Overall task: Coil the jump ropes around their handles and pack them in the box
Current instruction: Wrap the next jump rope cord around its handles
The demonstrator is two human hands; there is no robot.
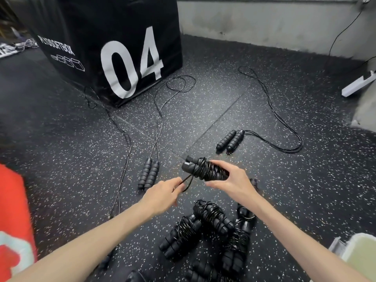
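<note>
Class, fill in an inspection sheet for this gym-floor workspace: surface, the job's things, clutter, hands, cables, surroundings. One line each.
Surface: black speckled rubber floor.
Job's things: held jump rope, cord nearly all wound round its paired handles; pile of coiled ropes below the hands; two uncoiled ropes, left and right, handles paired, cords trailing. Packing box: cannot tell which.
Clutter: pale container at the lower right; red object at the left edge.
Hands: right hand grips the wound handles; left hand pinches the loose cord end.
Cables: black wire down the wall; white power strip.
Surroundings: black soft box marked 04; grey wall.
</note>
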